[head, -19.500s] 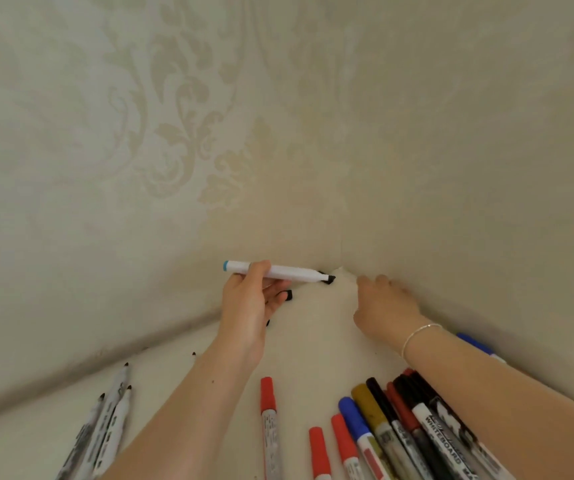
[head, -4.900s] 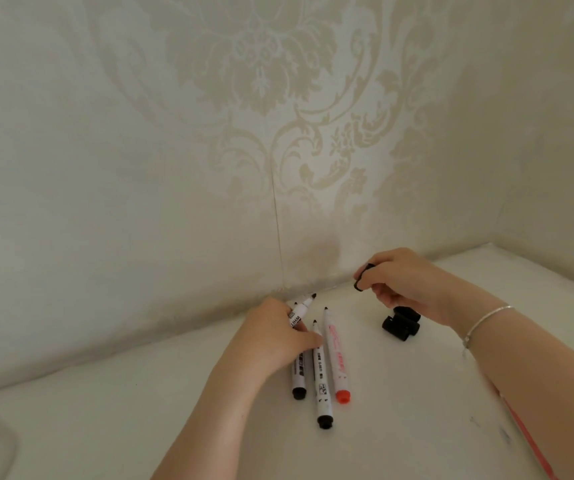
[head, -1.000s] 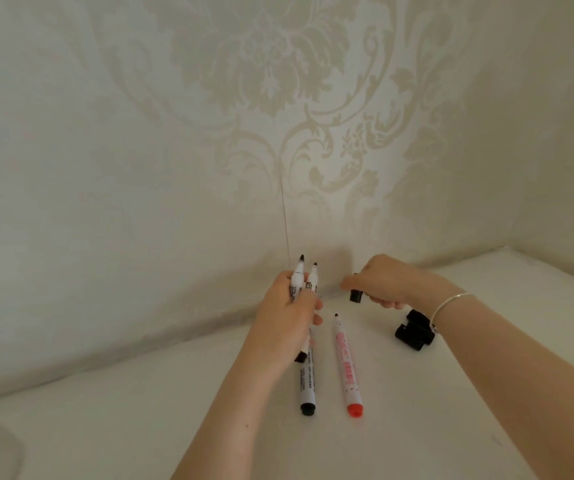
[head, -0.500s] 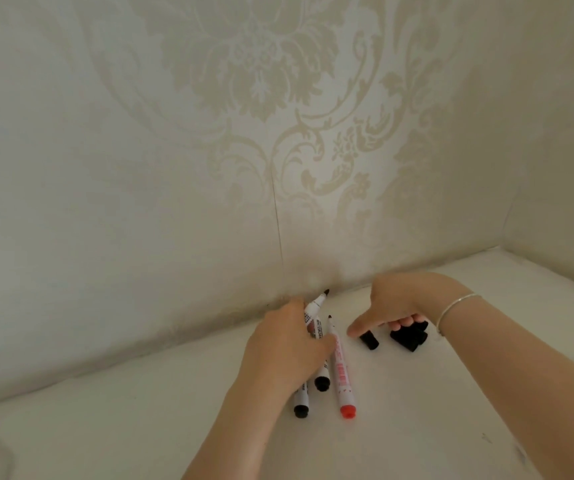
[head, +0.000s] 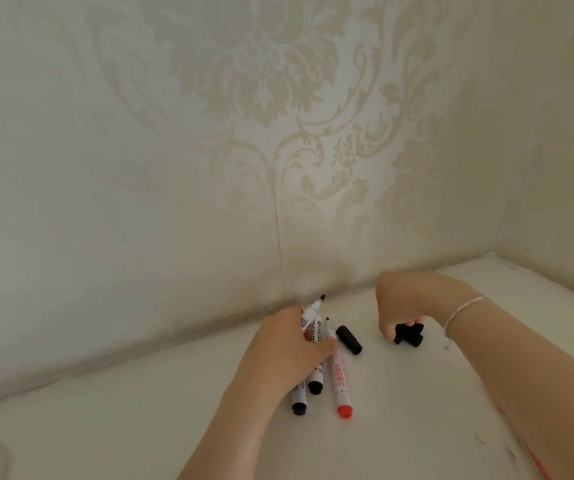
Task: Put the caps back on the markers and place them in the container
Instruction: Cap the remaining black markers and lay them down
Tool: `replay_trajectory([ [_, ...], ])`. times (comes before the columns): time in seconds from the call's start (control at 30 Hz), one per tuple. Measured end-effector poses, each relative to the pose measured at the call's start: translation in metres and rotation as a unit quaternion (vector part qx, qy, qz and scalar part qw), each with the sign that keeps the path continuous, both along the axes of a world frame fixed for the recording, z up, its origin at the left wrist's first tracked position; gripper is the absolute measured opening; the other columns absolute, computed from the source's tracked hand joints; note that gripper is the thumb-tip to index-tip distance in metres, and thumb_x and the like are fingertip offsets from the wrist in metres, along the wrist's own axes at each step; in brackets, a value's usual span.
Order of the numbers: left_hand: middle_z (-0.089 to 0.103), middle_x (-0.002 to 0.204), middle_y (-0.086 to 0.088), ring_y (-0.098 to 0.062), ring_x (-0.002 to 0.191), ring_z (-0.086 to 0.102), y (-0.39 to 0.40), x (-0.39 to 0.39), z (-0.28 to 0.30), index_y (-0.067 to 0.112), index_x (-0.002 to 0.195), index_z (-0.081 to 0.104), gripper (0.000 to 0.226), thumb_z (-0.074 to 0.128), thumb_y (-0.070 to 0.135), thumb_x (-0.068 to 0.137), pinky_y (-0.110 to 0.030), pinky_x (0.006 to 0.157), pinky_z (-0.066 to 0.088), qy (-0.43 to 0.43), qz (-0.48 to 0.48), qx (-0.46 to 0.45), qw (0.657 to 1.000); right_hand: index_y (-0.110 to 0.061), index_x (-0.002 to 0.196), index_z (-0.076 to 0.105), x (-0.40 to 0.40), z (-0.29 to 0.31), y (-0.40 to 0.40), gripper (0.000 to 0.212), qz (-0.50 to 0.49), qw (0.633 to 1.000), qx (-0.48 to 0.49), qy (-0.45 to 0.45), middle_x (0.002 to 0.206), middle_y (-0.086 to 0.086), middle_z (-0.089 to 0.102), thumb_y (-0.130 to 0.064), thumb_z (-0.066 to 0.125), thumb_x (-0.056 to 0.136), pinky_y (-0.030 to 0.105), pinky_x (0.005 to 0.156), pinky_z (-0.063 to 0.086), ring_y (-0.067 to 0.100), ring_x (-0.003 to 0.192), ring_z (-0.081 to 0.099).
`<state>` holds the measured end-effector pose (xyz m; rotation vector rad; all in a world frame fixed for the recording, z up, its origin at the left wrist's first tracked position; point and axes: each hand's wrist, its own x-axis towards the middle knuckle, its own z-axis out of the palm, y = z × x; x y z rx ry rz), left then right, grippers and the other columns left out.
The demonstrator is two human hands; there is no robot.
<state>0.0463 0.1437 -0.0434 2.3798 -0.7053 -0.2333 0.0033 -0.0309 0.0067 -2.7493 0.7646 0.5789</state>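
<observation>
My left hand [head: 287, 348] grips two uncapped white markers with black ends [head: 313, 318], their tips pointing toward the wall and their back ends near the white table. A third uncapped marker with a red end [head: 339, 379] lies on the table just right of that hand. One loose black cap [head: 349, 340] lies beside it. My right hand [head: 406, 303], with a silver bracelet at the wrist, curls its fingers round a small cluster of black caps [head: 408, 335] resting on the table. No container is in view.
A patterned cream wall [head: 244, 150] rises just behind the markers and meets a side wall at the right corner [head: 496, 251]. The white table [head: 140, 427] stretches to the left and front. A thin red object [head: 538, 462] shows at the lower right edge.
My left hand lowered the two markers from upright down to the table. My right hand set one black cap down and moved right onto the cluster of caps.
</observation>
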Motion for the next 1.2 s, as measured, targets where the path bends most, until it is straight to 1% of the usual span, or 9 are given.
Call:
replay_trajectory([
  [0.1, 0.046, 0.064, 0.008, -0.008, 0.054, 0.044, 0.001, -0.001, 0.002, 0.022, 0.068, 0.041, 0.041, 0.056, 0.056, 0.086, -0.023, 0.051, 0.032, -0.005, 0.000, -0.017, 1.000, -0.004, 0.080, 0.060, -0.001, 0.011, -0.006, 0.016, -0.045, 0.968, 0.188, -0.162, 0.070, 0.011, 0.065, -0.005, 0.075, 0.072, 0.024, 0.057, 0.051, 0.021, 0.063, 0.058],
  [0.23, 0.040, 0.072, 0.007, -0.010, 0.061, 0.038, 0.001, -0.003, 0.007, 0.022, 0.074, 0.037, 0.033, 0.037, 0.045, 0.098, -0.026, 0.054, 0.031, -0.036, -0.025, -0.079, 0.996, -0.005, 0.098, 0.059, -0.002, 0.022, 0.002, 0.021, -0.096, 0.796, 0.482, -0.355, 0.084, 0.015, 0.070, 0.000, 0.070, 0.080, 0.027, 0.065, 0.056, 0.023, 0.070, 0.068],
  [0.3, 0.038, 0.076, 0.007, -0.012, 0.069, 0.039, 0.001, -0.004, 0.009, 0.018, 0.082, 0.039, 0.028, 0.031, 0.035, 0.102, -0.027, 0.061, 0.034, -0.049, -0.043, -0.094, 0.993, -0.005, 0.098, 0.060, -0.001, 0.023, 0.006, 0.019, -0.082, 0.769, 0.506, -0.381, 0.088, 0.015, 0.070, 0.002, 0.068, 0.082, 0.027, 0.067, 0.056, 0.024, 0.075, 0.070],
  [0.4, 0.042, 0.085, 0.007, -0.013, 0.081, 0.041, 0.000, -0.004, 0.010, 0.016, 0.096, 0.045, 0.022, 0.029, 0.029, 0.104, -0.026, 0.071, 0.036, -0.054, -0.049, -0.117, 0.990, -0.004, 0.097, 0.061, 0.000, 0.024, 0.010, 0.017, -0.076, 0.777, 0.499, -0.376, 0.090, 0.015, 0.070, 0.004, 0.066, 0.082, 0.026, 0.069, 0.056, 0.023, 0.078, 0.070],
  [0.5, 0.041, 0.078, 0.006, -0.010, 0.069, 0.039, 0.000, -0.004, 0.011, 0.023, 0.081, 0.036, 0.025, 0.028, 0.031, 0.103, -0.025, 0.058, 0.032, -0.060, -0.053, -0.108, 0.991, -0.003, 0.097, 0.061, 0.000, 0.023, 0.012, 0.018, -0.076, 0.781, 0.504, -0.361, 0.090, 0.017, 0.071, 0.005, 0.066, 0.082, 0.027, 0.072, 0.057, 0.023, 0.079, 0.070],
  [0.67, 0.042, 0.075, 0.006, -0.011, 0.066, 0.040, -0.001, -0.003, 0.010, 0.025, 0.078, 0.035, 0.026, 0.030, 0.033, 0.102, -0.029, 0.057, 0.030, -0.059, -0.050, -0.112, 0.991, -0.002, 0.099, 0.062, 0.000, 0.020, 0.015, 0.019, -0.073, 0.787, 0.509, -0.340, 0.084, 0.015, 0.072, 0.005, 0.066, 0.081, 0.032, 0.082, 0.056, 0.023, 0.077, 0.069],
  [0.8, 0.043, 0.071, 0.007, -0.010, 0.063, 0.041, 0.001, -0.002, 0.011, 0.023, 0.085, 0.040, 0.024, 0.029, 0.036, 0.102, -0.029, 0.056, 0.031, -0.075, -0.060, -0.118, 0.988, -0.003, 0.096, 0.065, 0.000, 0.021, 0.018, 0.019, -0.056, 0.796, 0.514, -0.315, 0.091, 0.018, 0.070, 0.004, 0.068, 0.079, 0.033, 0.085, 0.055, 0.022, 0.077, 0.066],
  [0.93, 0.041, 0.057, 0.007, -0.011, 0.050, 0.039, 0.003, -0.001, 0.009, 0.023, 0.097, 0.042, 0.021, 0.031, 0.039, 0.102, -0.030, 0.050, 0.029, -0.098, -0.083, -0.120, 0.984, -0.003, 0.094, 0.066, 0.001, 0.024, 0.021, 0.016, -0.032, 0.806, 0.500, -0.317, 0.096, 0.019, 0.070, 0.004, 0.069, 0.079, 0.029, 0.080, 0.056, 0.021, 0.079, 0.067],
  [1.2, 0.041, 0.054, 0.010, -0.005, 0.048, 0.042, 0.000, 0.001, 0.007, 0.028, 0.078, 0.044, 0.026, 0.039, 0.041, 0.100, -0.020, 0.046, 0.029, -0.066, -0.020, -0.230, 0.971, 0.002, 0.095, 0.066, 0.005, 0.032, 0.030, 0.017, -0.001, 0.803, 0.484, -0.349, 0.098, 0.020, 0.071, 0.003, 0.070, 0.079, 0.027, 0.081, 0.057, 0.023, 0.088, 0.069],
])
